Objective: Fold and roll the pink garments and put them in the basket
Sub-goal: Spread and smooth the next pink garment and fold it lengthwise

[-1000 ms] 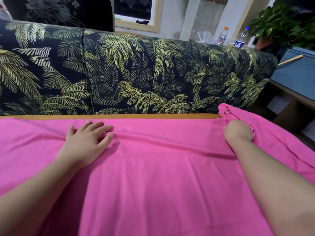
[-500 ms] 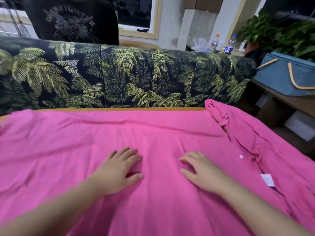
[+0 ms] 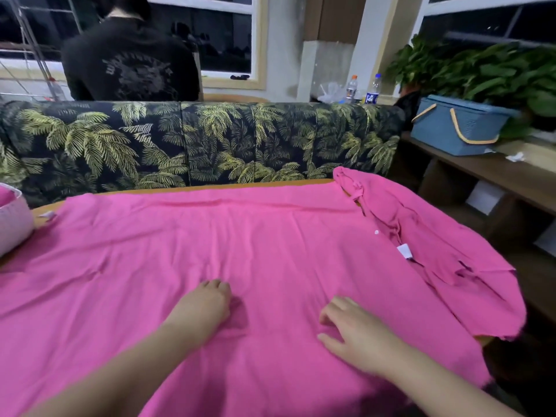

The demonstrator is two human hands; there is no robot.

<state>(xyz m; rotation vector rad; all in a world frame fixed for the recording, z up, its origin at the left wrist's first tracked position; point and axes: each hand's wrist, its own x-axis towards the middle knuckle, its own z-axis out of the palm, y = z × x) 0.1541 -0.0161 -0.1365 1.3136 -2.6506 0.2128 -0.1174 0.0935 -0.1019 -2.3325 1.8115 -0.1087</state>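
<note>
Pink polo shirt (image 3: 270,251) lies spread flat on the tabletop, long axis running left-right, collar off past the right hand (image 3: 355,335). Both it and the left hand (image 3: 204,305) rest on it, gripping nothing.

The setting is a domestic living room. A sofa (image 3: 198,142) upholstered in dark fabric with a palm-leaf print stands directly behind a wooden table (image 3: 186,188). Framed windows (image 3: 210,34) with dark panes line the far wall. Leafy potted plants (image 3: 481,70) stand at the right, near a blue storage basket (image 3: 460,127) on a low wooden shelf unit (image 3: 487,173). Two drink bottles (image 3: 362,88) stand behind the sofa, where a person in a black shirt (image 3: 129,64) is seated, facing away.
</note>
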